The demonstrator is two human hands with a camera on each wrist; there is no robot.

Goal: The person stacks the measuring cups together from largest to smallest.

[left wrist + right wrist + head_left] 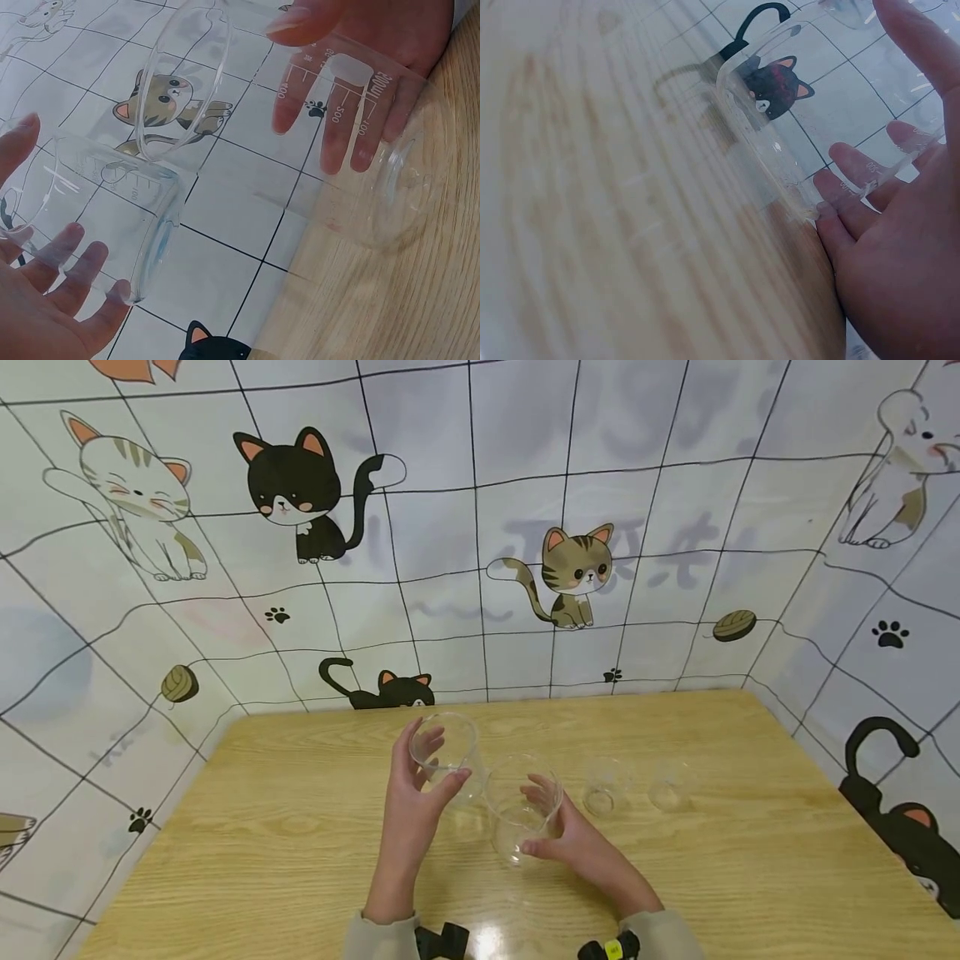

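Observation:
Fingers and thumb of my left hand (416, 797) wrap round a clear glass beaker (465, 743), raised and tilted, its open rim facing up in the head view. My right hand (576, 837) grips a second clear beaker (508, 806) lower and closer to the tabletop, fingers on its far side and thumb in front. White volume marks and a white patch show on this right beaker (351, 69) in the left wrist view. There, the left beaker (146, 196) is beside it. The right wrist view shows the right beaker's base (761, 161) close over the wood.
Two smaller clear glass vessels, one (600, 802) nearer and another (667, 795) farther right, stand on the wooden table (285, 843) right of my hands. Cat-printed white sheeting (435, 543) walls in the table's back and sides.

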